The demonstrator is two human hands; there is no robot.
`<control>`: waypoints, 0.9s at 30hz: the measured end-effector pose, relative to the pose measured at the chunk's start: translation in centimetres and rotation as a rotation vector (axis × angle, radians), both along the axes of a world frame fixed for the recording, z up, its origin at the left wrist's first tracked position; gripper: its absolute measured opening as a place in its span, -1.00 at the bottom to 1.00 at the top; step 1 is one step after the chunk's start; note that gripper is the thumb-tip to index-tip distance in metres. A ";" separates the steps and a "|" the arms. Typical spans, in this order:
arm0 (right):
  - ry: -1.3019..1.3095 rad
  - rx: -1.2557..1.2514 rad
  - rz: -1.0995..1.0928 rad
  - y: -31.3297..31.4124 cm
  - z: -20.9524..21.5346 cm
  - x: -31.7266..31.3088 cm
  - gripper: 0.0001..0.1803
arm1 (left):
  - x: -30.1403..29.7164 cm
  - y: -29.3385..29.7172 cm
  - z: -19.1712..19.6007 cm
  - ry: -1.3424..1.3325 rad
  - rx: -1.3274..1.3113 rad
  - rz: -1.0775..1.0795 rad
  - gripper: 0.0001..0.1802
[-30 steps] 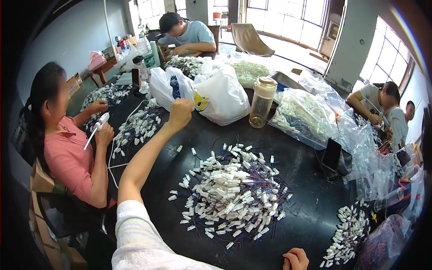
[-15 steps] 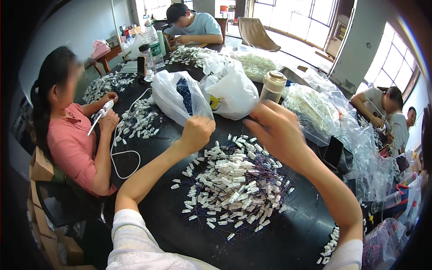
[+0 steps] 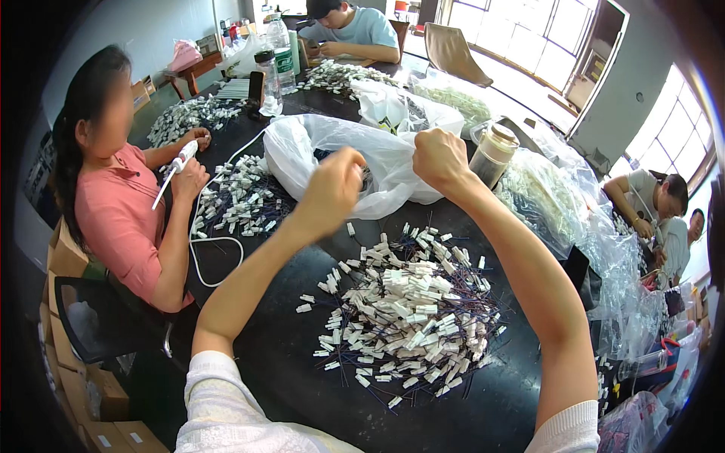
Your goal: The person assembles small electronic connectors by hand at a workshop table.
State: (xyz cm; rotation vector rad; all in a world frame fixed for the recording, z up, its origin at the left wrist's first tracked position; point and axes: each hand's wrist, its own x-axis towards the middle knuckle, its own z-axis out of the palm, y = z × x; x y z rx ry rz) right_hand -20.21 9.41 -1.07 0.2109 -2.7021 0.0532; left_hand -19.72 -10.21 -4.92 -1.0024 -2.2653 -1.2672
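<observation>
Right hand (image 3: 441,160) clenched on white plastic bag (image 3: 394,185); left hand (image 3: 332,189) curled, blurred, can't tell if gripping. Clear bottle (image 3: 279,36): green label (image 3: 284,60), print illegible.

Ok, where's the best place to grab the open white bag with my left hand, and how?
Probably pinch the bag by its left rim, coming from the left and above. That edge stands up as thin, loose film, the mouth gapes upward, and your right hand is closed at the right edge. Blur hides whether your left hand touches it.
</observation>
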 end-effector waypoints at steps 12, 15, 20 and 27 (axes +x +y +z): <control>0.028 0.029 0.048 -1.5 0.7 2.2 -0.87 | -12.8 -0.5 -6.4 0.074 -0.616 0.142 -0.87; 0.039 0.031 0.050 -1.4 0.2 2.3 -0.87 | -11.9 -0.7 -6.3 0.134 -0.724 0.233 -0.84; 0.042 0.051 0.087 -0.7 -0.5 2.9 -0.78 | -9.4 0.7 -5.7 0.062 -0.449 0.066 -0.68; 0.034 0.062 0.089 -1.5 -0.7 3.0 -0.78 | -10.8 1.3 -9.6 0.028 -0.480 0.130 -0.39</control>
